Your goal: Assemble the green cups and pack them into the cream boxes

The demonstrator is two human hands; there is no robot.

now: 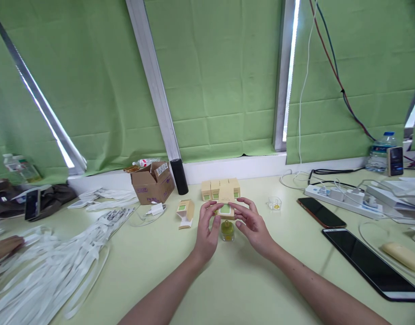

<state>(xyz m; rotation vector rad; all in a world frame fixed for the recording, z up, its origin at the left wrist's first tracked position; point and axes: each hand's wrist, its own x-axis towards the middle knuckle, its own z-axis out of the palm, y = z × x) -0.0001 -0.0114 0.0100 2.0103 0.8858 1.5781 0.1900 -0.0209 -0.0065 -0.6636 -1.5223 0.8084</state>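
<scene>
A small kraft-coloured box (227, 195) with a green window in its front stands in the middle of the table. The fingertips of my left hand (207, 232) rest on its left side, thumb bent inward. From the right, my right hand (256, 230) meets the same box with its fingertips, the thumb held lower and apart. Between my two hands, just in front of the box, sits a small clear glass jar (227, 231) with a yellow-green top. My fingers cover part of the box's sides.
Several matching boxes (206, 189) stand in a row behind. An opened box (185, 214) lies to the left, near a cardboard carton (153, 185) and black cylinder (179, 177). Rightward are a clear small container (274, 204), phones (322, 213) and a power strip (343, 201). White straps (58, 266) and another person's hand (6, 248) are left.
</scene>
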